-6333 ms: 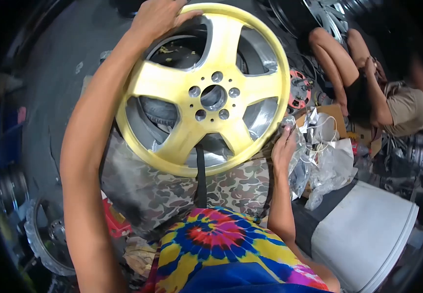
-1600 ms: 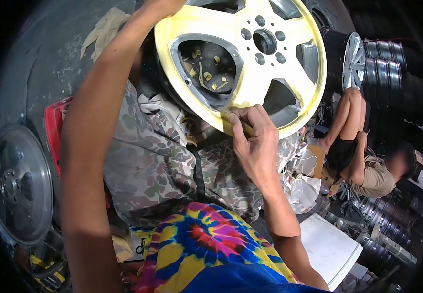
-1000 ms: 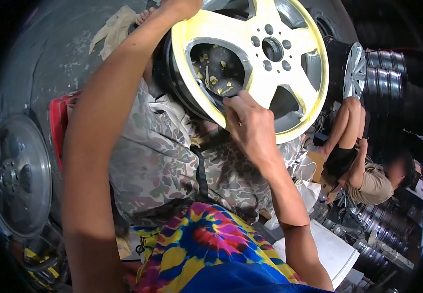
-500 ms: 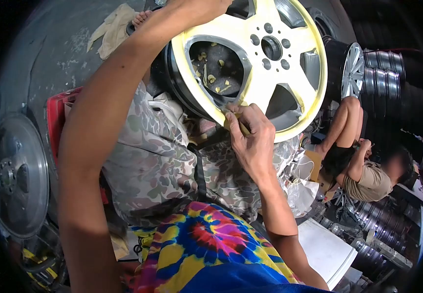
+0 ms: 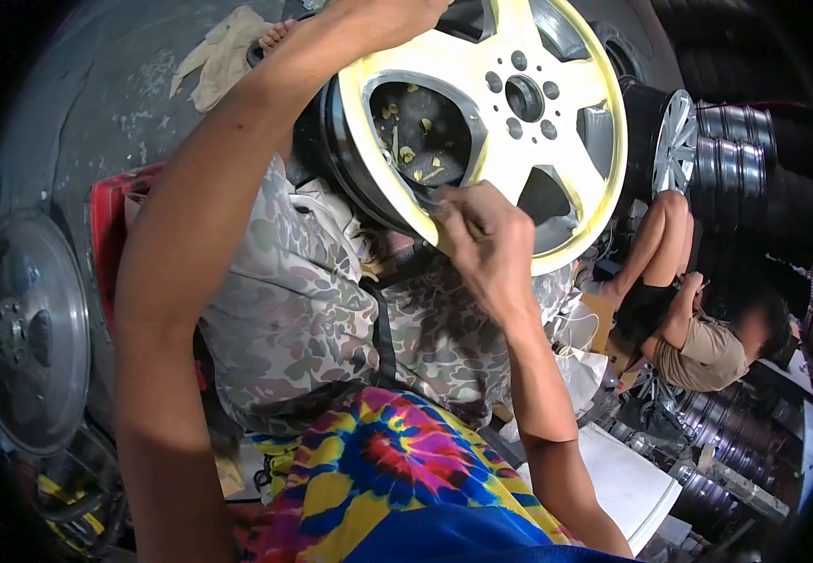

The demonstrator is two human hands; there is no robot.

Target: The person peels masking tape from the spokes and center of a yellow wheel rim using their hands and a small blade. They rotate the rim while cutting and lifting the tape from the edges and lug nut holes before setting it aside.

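The right hand (image 5: pixel 489 225) is curled at the seven o'clock rim of the round, pale-yellow metal wheel (image 5: pixel 508 158); whether anything is pinched cannot be told. From there, the wheel's middle is found toward one o'clock. Farther, at ten, the left hand's (image 5: pixel 408 17) grip is hidden.

No legible lettering, no readable labels, brands or numbers — no readable signs.

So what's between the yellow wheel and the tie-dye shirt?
In the head view, camouflage cloth over the lap lies between the yellow wheel and the tie-dye shirt, with a dark strap running down it.
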